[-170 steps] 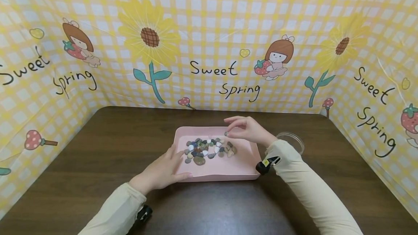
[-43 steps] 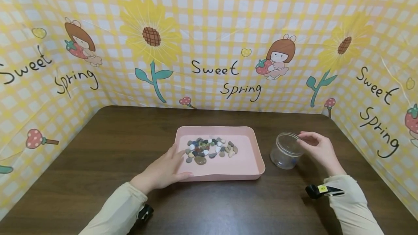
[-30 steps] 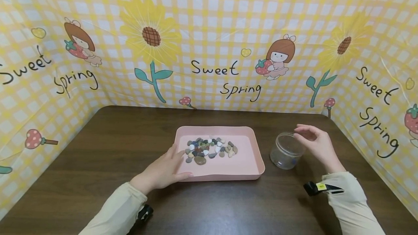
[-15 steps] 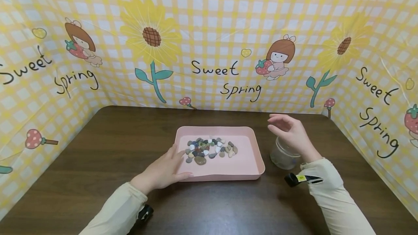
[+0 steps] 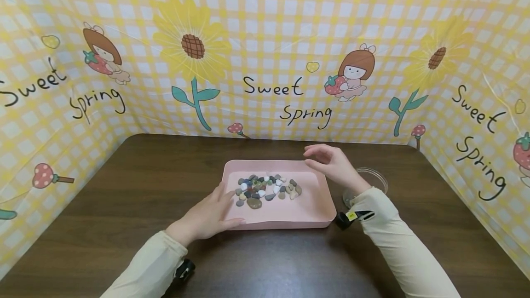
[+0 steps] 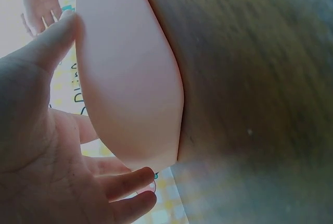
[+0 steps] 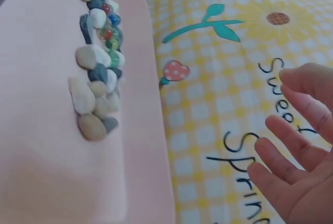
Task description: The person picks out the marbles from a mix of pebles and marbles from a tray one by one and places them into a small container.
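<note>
A pink tray lies on the dark wooden table, with a cluster of pebbles and a few coloured glass marbles toward its left and middle. My left hand rests on the tray's left side and front corner, fingers spread and thumb at the rim; the left wrist view shows the fingers by the outer wall. Above the back right part of the tray hovers my right hand, fingers loosely bent, holding nothing. Behind my right forearm is a clear round jar, its front mostly hidden.
Brown tabletop surrounds the tray. A yellow checked cloth with printed sunflowers and lettering stands as a wall at the back and both sides. Dark wrist cameras sit on both cuffs.
My right hand held a small stone over the tray, then was at the jar's rim; now it is back over the tray without a stone. The left hand has stayed put.
</note>
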A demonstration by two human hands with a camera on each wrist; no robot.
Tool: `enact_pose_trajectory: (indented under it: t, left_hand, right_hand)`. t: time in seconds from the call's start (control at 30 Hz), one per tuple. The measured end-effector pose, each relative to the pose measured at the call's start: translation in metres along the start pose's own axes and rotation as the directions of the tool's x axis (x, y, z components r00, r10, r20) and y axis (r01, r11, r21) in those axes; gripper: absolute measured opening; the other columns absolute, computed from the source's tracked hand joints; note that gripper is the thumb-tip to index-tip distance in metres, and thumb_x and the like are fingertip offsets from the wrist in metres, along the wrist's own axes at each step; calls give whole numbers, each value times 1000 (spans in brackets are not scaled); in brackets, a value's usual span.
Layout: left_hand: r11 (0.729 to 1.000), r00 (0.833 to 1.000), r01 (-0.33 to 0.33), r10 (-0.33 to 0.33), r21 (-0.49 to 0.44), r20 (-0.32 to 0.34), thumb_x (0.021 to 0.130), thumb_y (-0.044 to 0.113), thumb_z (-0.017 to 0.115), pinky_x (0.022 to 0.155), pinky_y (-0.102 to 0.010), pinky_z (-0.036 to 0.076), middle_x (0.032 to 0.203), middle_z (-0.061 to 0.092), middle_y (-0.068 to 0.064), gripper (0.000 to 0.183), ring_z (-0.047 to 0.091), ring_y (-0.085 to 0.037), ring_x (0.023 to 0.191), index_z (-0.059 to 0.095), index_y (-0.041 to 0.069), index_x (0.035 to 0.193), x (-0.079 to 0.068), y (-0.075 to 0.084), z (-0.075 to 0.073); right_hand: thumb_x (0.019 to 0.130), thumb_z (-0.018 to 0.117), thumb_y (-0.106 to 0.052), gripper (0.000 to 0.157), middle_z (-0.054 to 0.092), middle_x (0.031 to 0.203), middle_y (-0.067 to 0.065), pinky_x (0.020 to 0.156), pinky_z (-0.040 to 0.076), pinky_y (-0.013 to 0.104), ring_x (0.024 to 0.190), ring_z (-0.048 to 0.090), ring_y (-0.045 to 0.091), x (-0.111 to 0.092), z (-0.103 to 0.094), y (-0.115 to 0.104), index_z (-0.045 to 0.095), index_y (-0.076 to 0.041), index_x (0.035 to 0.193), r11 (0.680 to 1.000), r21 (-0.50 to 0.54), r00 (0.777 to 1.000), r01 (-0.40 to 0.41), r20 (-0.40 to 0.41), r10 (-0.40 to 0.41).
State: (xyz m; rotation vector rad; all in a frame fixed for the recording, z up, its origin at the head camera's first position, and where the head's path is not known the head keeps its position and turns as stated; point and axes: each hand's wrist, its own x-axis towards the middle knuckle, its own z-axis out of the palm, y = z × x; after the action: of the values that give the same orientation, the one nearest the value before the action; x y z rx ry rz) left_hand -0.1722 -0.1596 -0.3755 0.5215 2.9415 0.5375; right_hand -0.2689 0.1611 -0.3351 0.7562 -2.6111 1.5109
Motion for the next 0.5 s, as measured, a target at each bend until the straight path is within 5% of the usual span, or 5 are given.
enact_pose_trajectory:
  t: [0.5]
  left_hand:
    - [1000,1000,1,-1,4,2,82,60,58,104,-53,36,149,19,-33,85,35,-46,133,40,-1,138,0,0,0]
  right_hand:
    - [87,65,-16,25,58,128,16,106,38,46,124,51,29,32,40,12,66,-1,107,999,20,983,-45,178,40]
